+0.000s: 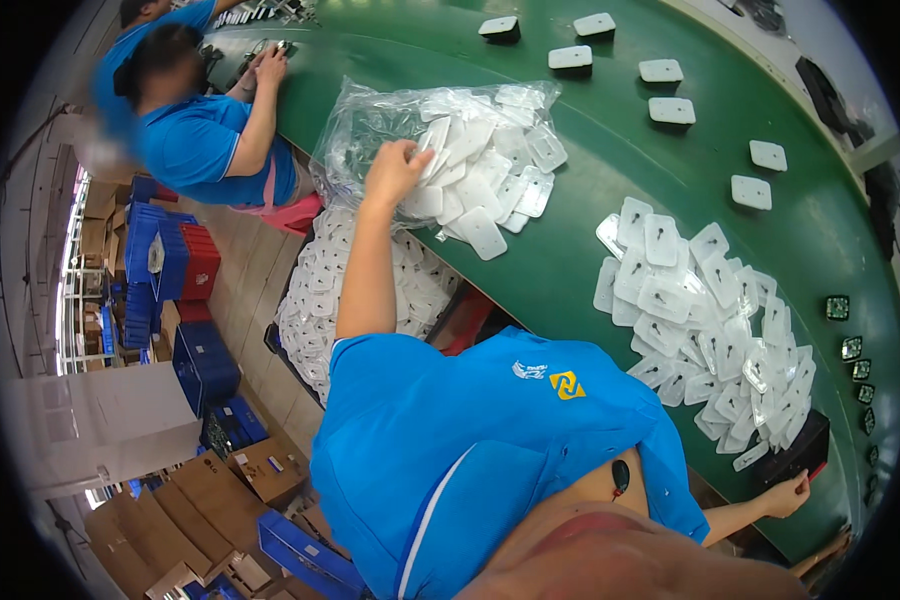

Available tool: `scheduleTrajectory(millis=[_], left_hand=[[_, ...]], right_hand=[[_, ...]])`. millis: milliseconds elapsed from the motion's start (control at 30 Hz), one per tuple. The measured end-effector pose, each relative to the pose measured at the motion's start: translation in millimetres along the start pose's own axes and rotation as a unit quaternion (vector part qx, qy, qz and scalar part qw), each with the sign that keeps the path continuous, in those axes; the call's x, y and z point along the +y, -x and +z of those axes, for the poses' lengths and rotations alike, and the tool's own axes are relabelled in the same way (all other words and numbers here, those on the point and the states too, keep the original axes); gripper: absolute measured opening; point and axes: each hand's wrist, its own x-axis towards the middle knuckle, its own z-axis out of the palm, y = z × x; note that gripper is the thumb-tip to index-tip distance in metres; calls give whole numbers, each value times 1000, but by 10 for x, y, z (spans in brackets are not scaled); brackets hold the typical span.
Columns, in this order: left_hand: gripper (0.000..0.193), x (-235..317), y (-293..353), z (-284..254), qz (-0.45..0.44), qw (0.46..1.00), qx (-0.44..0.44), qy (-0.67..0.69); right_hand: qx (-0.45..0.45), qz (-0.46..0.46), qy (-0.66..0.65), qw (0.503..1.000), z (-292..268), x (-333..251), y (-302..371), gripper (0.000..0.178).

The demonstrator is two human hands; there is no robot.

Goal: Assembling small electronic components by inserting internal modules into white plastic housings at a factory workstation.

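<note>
honestly, these white plates look light and fairly stiff, like thin moulded plastic, so i'd expect very little weight per piece. the nearer-left pile (483,235) sits on the green tabletop (570,270), partly in or against a clear plastic bag (342,125). the left hand (395,172) is right at the pile's left edge, fingers bent over the plates and bag. can't tell if that grip is pinching a plate or just resting there.

the right hand (790,495) is down at the near end of a black box (798,448), fingers curled in close to the thumb. can't tell whether that grip has hold of anything either. a second pile (667,300) of similar plates is just beside the box, each with a small dark spot around the middle.

handling-wise, my guess is the smooth faces slide over each other easily, so a loose heap could slump. i'd take one by its opposite long edges, finger and thumb, and keep off the flat face so it doesn't scuff. the bag film looks soft and slippery, probably easy to snag along with a plate.
</note>
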Motion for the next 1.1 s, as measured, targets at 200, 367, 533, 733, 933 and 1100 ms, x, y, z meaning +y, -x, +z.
scheduleTrajectory(millis=[200, 367, 533, 733, 933, 1100], left_hand=[[30, 7, -101, -49, -47, 998, 26, -25], [21, 19, 41, -228, 144, 940, 293, -101], [28, 758, 374, -207, 127, 937, 92, 313], [41, 1447, 899, 18, 171, 794, -188, 552], [37, 1860, 1221, 388, 184, 752, -321, 545], [28, 2014, 1440, 469, 266, 809, -284, 441]], right_hand=[[-8, 60, -220, 974, 42, 159, -76, 24], [-11, 70, -355, 932, -90, -150, -90, 21], [-78, -18, -387, 918, -392, -1159, 80, 22], [-266, -31, -458, 847, -438, -2525, 765, 20], [-447, -87, -619, 640, -442, -3353, 1466, 16], [-540, -40, -615, 574, -551, -3539, 1685, 17]])
